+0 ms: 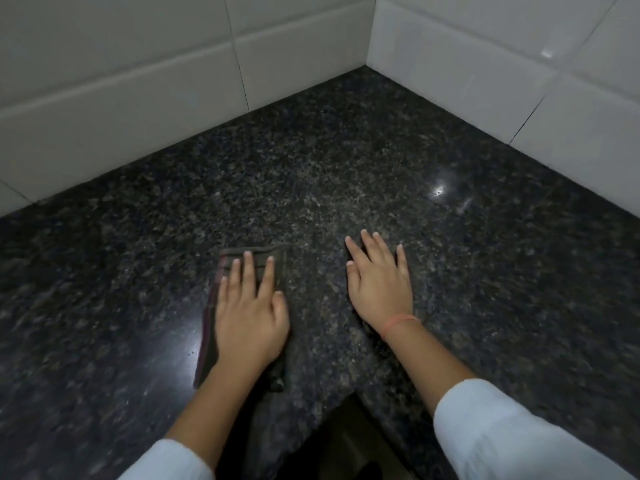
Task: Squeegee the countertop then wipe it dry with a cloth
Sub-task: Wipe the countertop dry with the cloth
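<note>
Dark cloth [242, 271] lies under flat left hand [251, 313]; right hand [381, 282] flat beside, empty.

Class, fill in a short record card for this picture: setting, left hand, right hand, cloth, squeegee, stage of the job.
setting: dark speckled countertop in a corner of white wall tiles
left hand: flat, fingers spread, pressing on the cloth
right hand: flat on bare counter, holding nothing; thin orange band at wrist
cloth: dark, folded, lying flat under the left hand
squeegee: none in view
stage: wiping with the cloth
</note>
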